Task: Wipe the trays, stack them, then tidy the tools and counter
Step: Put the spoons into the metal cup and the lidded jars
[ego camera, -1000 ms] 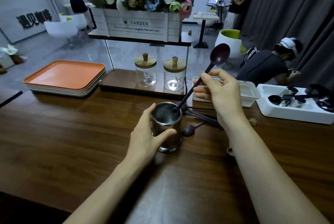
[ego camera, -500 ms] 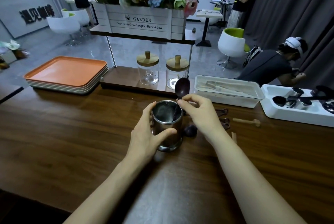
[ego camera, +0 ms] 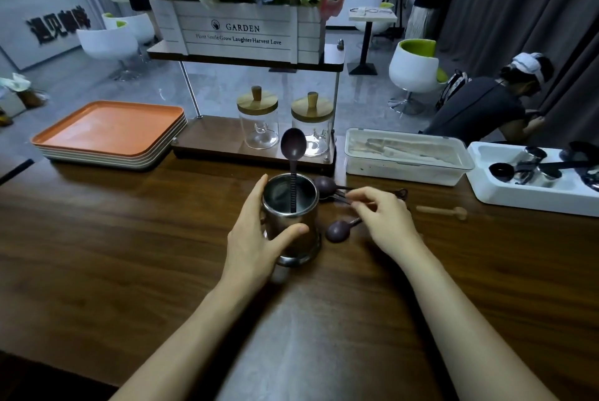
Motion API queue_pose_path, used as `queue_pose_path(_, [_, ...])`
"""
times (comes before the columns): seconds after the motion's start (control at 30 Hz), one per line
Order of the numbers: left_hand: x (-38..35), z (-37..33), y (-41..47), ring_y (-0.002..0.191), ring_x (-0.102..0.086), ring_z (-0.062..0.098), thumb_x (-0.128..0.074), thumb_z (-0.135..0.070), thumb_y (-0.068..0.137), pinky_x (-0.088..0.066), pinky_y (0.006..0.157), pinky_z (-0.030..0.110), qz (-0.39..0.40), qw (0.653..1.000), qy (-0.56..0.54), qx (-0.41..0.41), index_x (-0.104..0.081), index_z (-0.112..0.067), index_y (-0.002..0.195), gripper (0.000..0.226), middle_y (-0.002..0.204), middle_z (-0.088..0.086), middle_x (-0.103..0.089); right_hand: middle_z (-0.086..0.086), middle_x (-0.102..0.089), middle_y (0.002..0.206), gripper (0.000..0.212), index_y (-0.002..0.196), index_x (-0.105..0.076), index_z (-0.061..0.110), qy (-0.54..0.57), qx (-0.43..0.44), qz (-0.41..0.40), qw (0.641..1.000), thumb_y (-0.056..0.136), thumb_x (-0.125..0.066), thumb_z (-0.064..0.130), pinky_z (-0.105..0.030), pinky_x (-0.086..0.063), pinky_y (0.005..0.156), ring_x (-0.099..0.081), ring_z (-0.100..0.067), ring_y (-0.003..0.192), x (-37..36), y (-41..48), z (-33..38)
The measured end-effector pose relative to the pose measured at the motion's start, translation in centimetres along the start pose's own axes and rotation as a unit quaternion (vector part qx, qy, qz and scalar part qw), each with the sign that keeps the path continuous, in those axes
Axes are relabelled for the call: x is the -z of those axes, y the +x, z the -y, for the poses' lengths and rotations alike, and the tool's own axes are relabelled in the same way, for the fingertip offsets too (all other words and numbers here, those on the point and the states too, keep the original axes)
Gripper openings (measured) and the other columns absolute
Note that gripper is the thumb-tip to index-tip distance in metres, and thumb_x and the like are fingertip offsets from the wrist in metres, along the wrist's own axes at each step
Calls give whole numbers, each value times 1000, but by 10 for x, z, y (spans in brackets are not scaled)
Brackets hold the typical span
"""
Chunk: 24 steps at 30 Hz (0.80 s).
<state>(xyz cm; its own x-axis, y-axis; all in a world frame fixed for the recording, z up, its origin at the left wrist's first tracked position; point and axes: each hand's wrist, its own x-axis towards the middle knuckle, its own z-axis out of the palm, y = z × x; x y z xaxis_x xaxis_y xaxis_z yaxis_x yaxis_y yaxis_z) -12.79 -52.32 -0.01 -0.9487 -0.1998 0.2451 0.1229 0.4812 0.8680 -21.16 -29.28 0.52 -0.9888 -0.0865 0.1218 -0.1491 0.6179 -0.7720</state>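
Orange plastic trays [ego camera: 107, 128] sit stacked far left, so it's tool-tidying time. Left hand [ego camera: 256, 238] wraps the round steel cup [ego camera: 291, 225], which has one dark purple plastic spoon [ego camera: 293, 148] standing inside. Right hand [ego camera: 385, 219] pinches the handles of the loose purple spoons [ego camera: 325, 186] lying beside it, so I'd brace the cup and drop them in handle-first.

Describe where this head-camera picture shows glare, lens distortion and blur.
Head view: a pale sheen of glare lies on the wooden counter between the forearms. Head view: wide-angle distortion makes the curtains at the right edge lean. Head view: the right hand looks slightly smeared, while the steel cup is sharp.
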Motion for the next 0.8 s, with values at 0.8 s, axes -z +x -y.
queue_pose_path(0.8, [0, 2, 2, 132, -52, 4, -87, -59, 66, -44, 111, 29, 7, 999, -33, 26, -29, -51, 149, 101, 145, -16, -54, 1, -68, 115, 24, 117, -71, 32, -230, 43, 21, 972, 96, -60, 30, -40, -48, 90, -56, -30, 112, -11, 51, -18])
